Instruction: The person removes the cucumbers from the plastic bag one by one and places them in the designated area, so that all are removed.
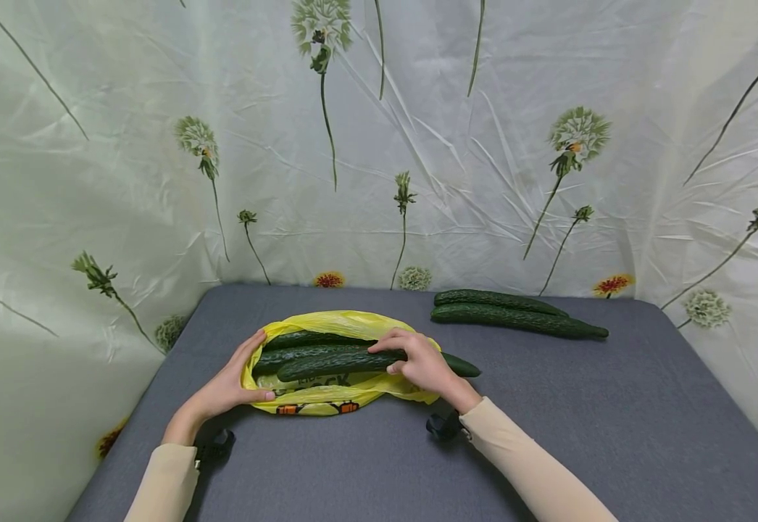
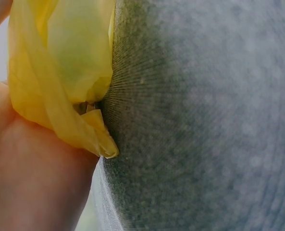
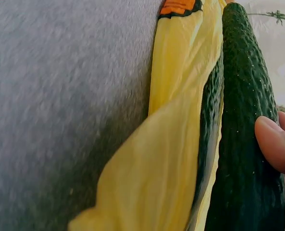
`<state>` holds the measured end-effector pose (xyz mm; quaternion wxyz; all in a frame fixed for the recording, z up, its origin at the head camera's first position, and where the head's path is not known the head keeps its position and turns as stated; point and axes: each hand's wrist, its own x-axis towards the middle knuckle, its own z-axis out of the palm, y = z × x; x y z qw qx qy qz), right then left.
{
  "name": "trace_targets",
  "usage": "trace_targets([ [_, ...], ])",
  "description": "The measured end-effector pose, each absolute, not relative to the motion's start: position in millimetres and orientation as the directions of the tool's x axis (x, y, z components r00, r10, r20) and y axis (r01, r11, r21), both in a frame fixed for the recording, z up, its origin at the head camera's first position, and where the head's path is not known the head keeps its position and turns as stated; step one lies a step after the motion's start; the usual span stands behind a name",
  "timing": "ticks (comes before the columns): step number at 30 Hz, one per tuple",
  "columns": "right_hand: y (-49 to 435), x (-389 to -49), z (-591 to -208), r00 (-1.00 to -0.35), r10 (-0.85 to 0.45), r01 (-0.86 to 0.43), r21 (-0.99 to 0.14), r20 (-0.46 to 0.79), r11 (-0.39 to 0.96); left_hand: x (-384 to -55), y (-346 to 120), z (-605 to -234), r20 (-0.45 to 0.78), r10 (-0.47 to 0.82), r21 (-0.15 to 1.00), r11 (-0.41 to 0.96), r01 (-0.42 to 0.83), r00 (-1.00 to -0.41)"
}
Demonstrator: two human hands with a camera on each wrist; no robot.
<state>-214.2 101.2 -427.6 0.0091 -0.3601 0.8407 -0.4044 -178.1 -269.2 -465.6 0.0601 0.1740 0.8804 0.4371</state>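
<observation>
A yellow plastic bag (image 1: 327, 408) lies on the table with its mouth spread wide, and two dark green cucumbers (image 1: 310, 338) are visible inside. At the bag's left end my left hand (image 1: 229, 384) holds the rim, thumb at the front edge and fingers at the back. In the left wrist view yellow plastic (image 2: 41, 96) drapes over that hand. My right hand (image 1: 421, 360) grips another cucumber (image 1: 333, 365) from above, thumb on the near side. This cucumber lies lengthwise over the bag mouth, its right tip beyond the rim. The right wrist view shows the held cucumber (image 3: 248, 106) close up.
Two more cucumbers (image 1: 516, 319) lie side by side at the back right of the grey table (image 1: 588, 420). A pale curtain with dandelion prints (image 1: 457, 145) hangs behind and beside the table. Dark straps (image 1: 444, 426) hang at the wrists.
</observation>
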Motion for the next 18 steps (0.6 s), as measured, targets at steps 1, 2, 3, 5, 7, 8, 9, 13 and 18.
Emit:
trace_targets([
  [1,102.9,-214.8,-427.6,-0.740,-0.611,-0.601,-0.685,0.281,0.412,-178.2,-269.3,-465.8,0.047,0.359,0.789,0.559,0.254,-0.932],
  [2,104.6,-215.4,-428.1,-0.741,-0.608,-0.603,-0.682,0.286,0.414,-178.3,-269.4,-466.0,0.047,0.359,0.788,0.560,0.255,-0.932],
  [3,106.3,-216.1,-428.7,-0.741,-0.605,-0.605,-0.679,0.289,0.416,-178.5,-269.4,-466.1,0.046,0.358,0.788,0.561,0.254,-0.933],
  [5,109.4,-217.3,-430.0,-0.742,-0.602,-0.606,-0.677,0.293,0.417,-178.4,-269.4,-465.8,0.045,0.358,0.790,0.559,0.253,-0.933],
  [7,112.5,-217.7,-430.7,-0.746,-0.600,-0.598,-0.687,0.289,0.413,-178.0,-269.3,-465.3,0.046,0.358,0.790,0.558,0.254,-0.932],
  [8,113.9,-217.8,-431.0,-0.747,-0.600,-0.594,-0.692,0.286,0.411,-177.7,-269.1,-464.9,0.045,0.358,0.790,0.559,0.253,-0.933],
  [9,115.2,-217.7,-431.1,-0.749,-0.599,-0.590,-0.696,0.282,0.410,-177.3,-268.8,-464.4,0.045,0.356,0.790,0.559,0.251,-0.933],
  [13,120.6,-217.1,-431.0,-0.760,-0.591,-0.572,-0.709,0.270,0.412,-175.9,-267.7,-462.4,0.045,0.355,0.793,0.556,0.249,-0.934],
  [18,127.8,-217.6,-430.8,-0.767,-0.578,-0.570,-0.708,0.278,0.416,-175.2,-266.8,-460.9,0.043,0.354,0.796,0.553,0.246,-0.934],
])
